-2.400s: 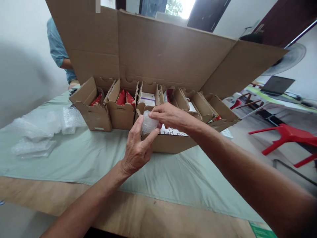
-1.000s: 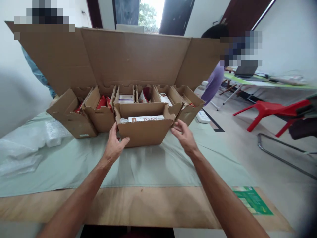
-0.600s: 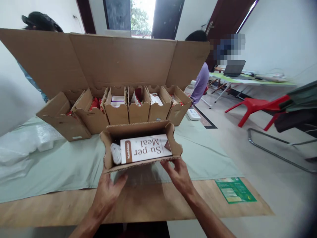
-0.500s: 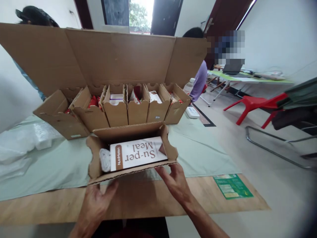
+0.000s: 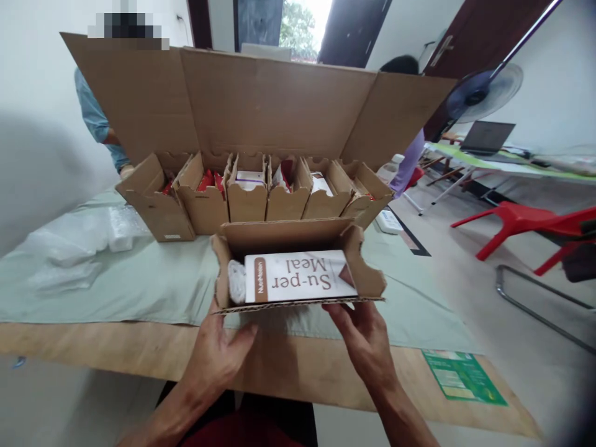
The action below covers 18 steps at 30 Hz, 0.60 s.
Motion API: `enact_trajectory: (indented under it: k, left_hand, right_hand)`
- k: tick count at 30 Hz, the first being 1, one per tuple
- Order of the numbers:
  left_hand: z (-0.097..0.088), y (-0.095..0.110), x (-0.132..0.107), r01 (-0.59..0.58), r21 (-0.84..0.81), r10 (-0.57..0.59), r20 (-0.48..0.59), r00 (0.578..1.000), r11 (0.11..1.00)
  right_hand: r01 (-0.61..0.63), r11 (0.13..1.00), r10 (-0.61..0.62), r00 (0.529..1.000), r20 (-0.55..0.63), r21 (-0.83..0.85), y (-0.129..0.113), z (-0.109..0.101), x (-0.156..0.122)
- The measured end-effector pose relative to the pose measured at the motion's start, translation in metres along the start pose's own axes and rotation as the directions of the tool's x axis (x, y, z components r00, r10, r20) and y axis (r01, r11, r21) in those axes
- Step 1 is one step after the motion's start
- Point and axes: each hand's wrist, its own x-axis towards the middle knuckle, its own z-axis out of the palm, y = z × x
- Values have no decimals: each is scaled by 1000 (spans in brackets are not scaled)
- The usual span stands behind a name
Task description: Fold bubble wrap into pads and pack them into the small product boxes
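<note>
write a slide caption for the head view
Hands hold a cardboard box with a white carton inside, before a row of boxes.

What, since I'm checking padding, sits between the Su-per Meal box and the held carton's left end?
A whitish, crumpled bundle, inside the carton, as the head view shows.

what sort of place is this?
Looks like an improvised indoor workroom, though it could be a home or small office: a row of cardboard bins, a cloth-covered table, and a laptop off to the right.
</note>
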Motion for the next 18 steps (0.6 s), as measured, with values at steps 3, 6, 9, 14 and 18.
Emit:
enact_trajectory:
  k: [3,6,9,14,18]
  left_hand:
    - [-23,-5,-5,62,39,-58,-79,995,997]
    - [-30,-1,8,39,73,-32,-91,995,997]
    - [-10,-2,8,-14,76,17,-38,999,997]
    - [43,-7,-36,-96,97,79,163,983,991]
    - [65,-7,-69,-254,85,211,344,915,963]
  right_hand:
    - [10,1000,-13,993,121,25,-3,25,11]
    - [34,997,-45,988,150,71,-5,40,34]
    - [40,998,-44,994,95,48,3,21,44]
    - [41,999,-41,997,-70,-11,34,-41,43]
    - [21,999,-28,985,-172,-46,46,-64,64]
